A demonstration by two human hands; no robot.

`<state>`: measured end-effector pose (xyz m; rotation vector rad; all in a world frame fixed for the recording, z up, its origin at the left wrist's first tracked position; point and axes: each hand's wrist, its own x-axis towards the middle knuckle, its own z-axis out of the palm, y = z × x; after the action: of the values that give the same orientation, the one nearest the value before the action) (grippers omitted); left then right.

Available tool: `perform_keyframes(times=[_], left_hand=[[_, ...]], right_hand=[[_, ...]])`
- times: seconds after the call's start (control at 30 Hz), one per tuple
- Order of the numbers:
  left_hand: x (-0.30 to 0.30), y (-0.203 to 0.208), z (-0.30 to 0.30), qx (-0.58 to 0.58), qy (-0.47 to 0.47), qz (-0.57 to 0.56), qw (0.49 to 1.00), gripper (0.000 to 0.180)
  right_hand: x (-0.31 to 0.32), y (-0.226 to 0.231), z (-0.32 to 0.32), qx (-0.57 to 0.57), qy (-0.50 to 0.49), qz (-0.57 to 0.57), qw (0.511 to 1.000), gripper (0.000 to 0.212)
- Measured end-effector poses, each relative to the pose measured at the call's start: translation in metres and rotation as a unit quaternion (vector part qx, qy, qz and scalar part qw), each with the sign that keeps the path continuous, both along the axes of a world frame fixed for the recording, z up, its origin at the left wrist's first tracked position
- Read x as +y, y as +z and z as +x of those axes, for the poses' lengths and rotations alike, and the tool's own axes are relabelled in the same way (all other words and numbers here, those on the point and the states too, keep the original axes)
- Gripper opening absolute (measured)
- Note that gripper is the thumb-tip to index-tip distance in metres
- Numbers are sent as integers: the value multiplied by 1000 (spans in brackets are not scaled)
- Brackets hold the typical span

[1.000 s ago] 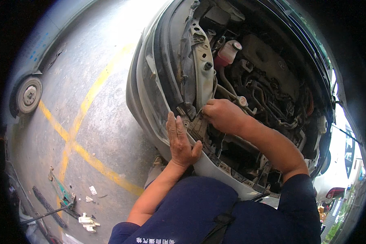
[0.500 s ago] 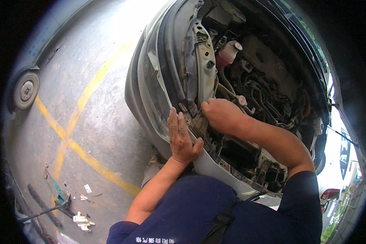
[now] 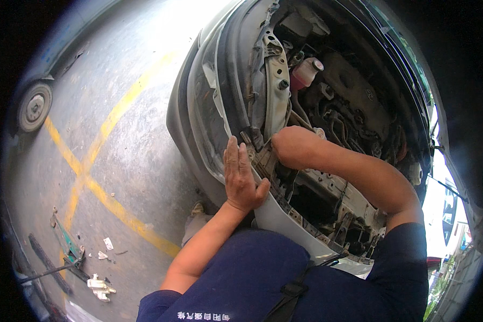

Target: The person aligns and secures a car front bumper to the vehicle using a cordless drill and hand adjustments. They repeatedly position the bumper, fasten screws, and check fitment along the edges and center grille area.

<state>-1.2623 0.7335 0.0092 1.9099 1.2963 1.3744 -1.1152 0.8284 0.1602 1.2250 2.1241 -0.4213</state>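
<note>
My left hand (image 3: 242, 182) lies flat against the front edge of a car, fingers stretched together and thumb apart, beside the bumper (image 3: 196, 115). To its right, my right hand (image 3: 298, 147) is closed in a fist, back of the hand upward, at the near end of the pale metal crossmember (image 3: 276, 102). Whatever its fingers grip is hidden beneath the hand. Just left of the fist is a dirty metal bracket (image 3: 263, 160). Beyond it, in the engine bay, stands a translucent reservoir (image 3: 306, 74) with pink fluid and a white cap.
The raised bonnet (image 3: 475, 129) hangs at the right. Under my right forearm is the opening where the headlamp sits (image 3: 311, 201). On the floor at lower left lie a green metal tool (image 3: 70, 241) and a broken white plastic part (image 3: 100, 287). Another vehicle's wheel (image 3: 35, 107) is at far left.
The whole view has shifted slightly. My right fist has rolled a little, wrist and forearm turning with it, at the same spot. My left hand stays flat on the car.
</note>
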Motion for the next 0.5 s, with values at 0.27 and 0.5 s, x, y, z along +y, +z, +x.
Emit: perform_keyframes(times=[0.27,0.5], left_hand=[[0,-3,1,8,11,6,1000,93],[0,1,0,12,7,-5,1000,94]], right_hand=[[-3,-4,13,91,87,121,985,17],[-3,-13,15,44,71,80,993,22]])
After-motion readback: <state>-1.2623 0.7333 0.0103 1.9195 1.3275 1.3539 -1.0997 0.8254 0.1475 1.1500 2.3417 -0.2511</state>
